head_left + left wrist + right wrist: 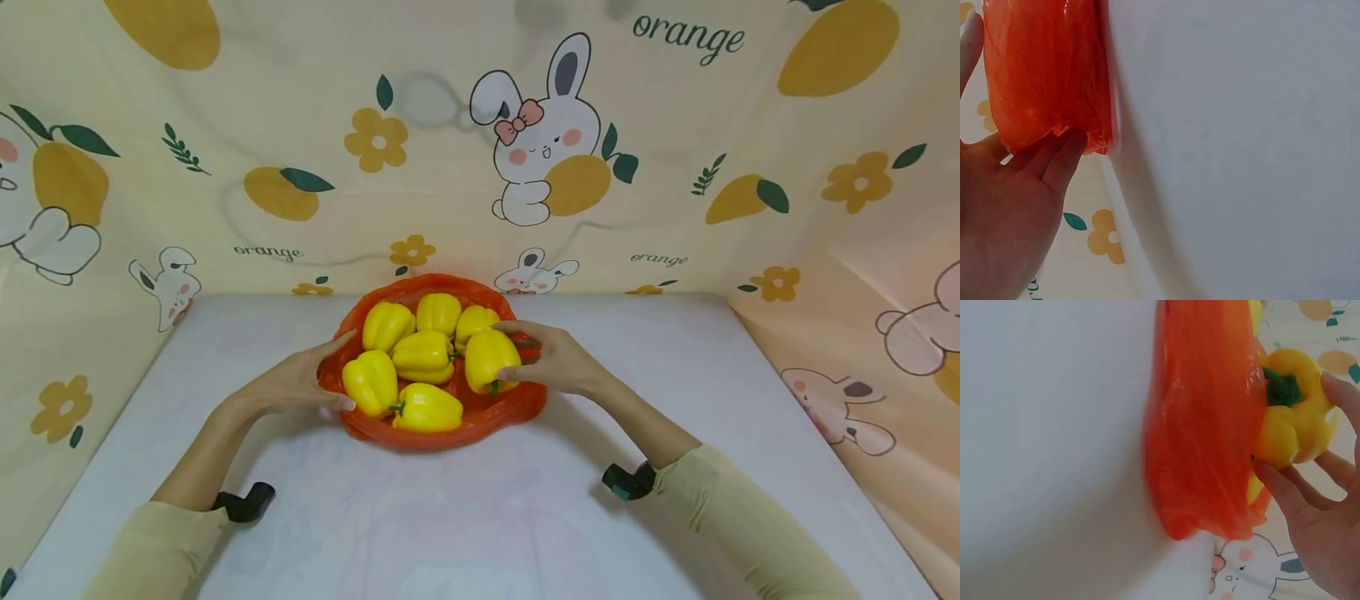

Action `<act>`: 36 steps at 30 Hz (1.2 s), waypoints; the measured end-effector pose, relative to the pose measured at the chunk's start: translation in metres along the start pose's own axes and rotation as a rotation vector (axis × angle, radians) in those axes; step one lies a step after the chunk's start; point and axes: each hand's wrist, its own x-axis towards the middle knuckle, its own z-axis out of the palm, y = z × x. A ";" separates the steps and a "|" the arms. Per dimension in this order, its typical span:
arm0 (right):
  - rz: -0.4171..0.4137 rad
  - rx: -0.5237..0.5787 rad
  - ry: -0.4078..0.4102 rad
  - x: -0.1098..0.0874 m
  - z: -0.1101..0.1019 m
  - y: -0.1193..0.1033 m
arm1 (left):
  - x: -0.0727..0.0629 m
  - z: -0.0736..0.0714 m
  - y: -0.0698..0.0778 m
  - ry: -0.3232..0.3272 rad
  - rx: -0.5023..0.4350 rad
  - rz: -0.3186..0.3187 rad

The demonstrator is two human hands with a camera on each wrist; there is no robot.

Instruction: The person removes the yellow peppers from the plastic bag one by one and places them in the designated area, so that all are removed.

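Observation:
An open red plastic bag with its rim spread wide lies on the table, holding several yellow bell peppers. My right hand grips the rightmost bell pepper between thumb and fingers at the bag's right side. In the right wrist view this pepper's green stem shows, and the pepper sits at the top of the bag. On the left side, my left hand rests against the outside of the bag, thumb and fingers spread. Fingertips touch the red plastic in the left wrist view.
A white table surface extends around the bag. Behind and at both sides hangs a cream cloth printed with rabbits, fruit and flowers. A black wrist device sits on the left forearm and another black device on the right.

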 end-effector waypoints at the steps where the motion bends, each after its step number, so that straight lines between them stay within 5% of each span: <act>1: -0.001 0.012 -0.001 0.000 -0.002 0.000 | 0.000 0.000 0.000 0.000 -0.002 -0.003; 12: 0.008 0.106 0.032 -0.002 -0.027 0.007 | 0.003 0.000 0.000 -0.005 -0.016 -0.011; 36: 0.095 0.041 0.172 0.002 -0.082 0.052 | 0.009 -0.006 0.001 -0.026 -0.004 -0.030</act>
